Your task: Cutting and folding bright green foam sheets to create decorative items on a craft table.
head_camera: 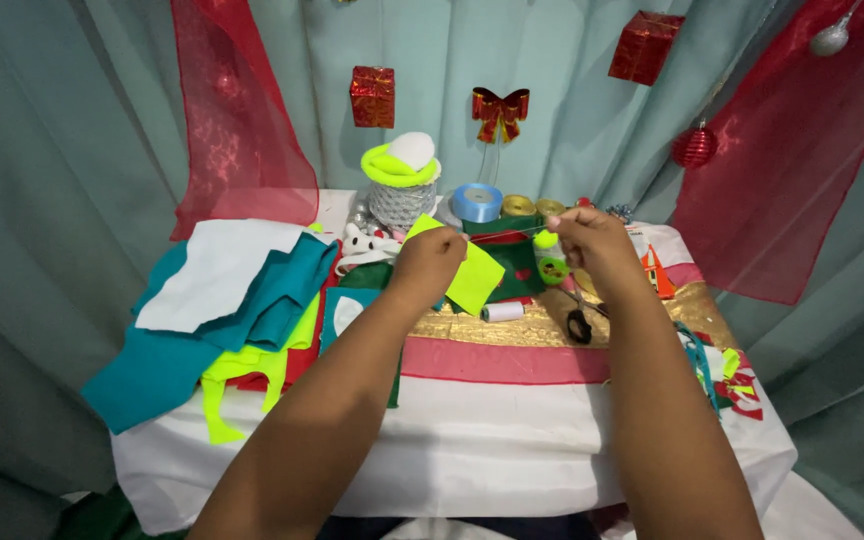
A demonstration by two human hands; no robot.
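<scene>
- Far left, approx 8 o'clock of the tabletop (472, 470): heap of felt pieces – teal felt (167, 365) at bottom, white felt (217, 275) on top, neon-yellow scraps (242, 380) hanging over the front edge.
- Left hand (430, 262): raised above the tabletop centre, fingers pinched shut on the top corner of a neon-yellow felt square (472, 270); the square hangs tilted, at approx 4 o'clock from the fist.
- Behind left hand, at 12 o'clock: grey glitter cylinder (399, 205) w/ a neon-yellow ring and white pad (404, 160) stacked on it; small white toy figure just at its 7 o'clock, partly hidden.
- Centre back: light-blue ribbon roll (477, 202), gold ribbon rolls (519, 206) just beside it at 3 o'clock.
- Btwn the hands: thin thread (512, 234) stretched roughly level, from the felt square to the right hand; needle too small to tell.
- Below the square, 5 o'clock: white thread spool (503, 311) lying on its side on the gold cloth strip (512, 328).
- Right hand (592, 245): also raised, fingertips closed on the thread end; hands apart, nearly same height.
- Under right hand, 6 o'clock: black-handled scissors (580, 322) on the tabletop.
- Far right edge, approx 4 o'clock: mixed scraps, teal & yellow; details unclear.
- Backdrop: teal curtain (72, 150) w/ red gift-box ornaments (372, 96) and red-gold bow (500, 110).
</scene>
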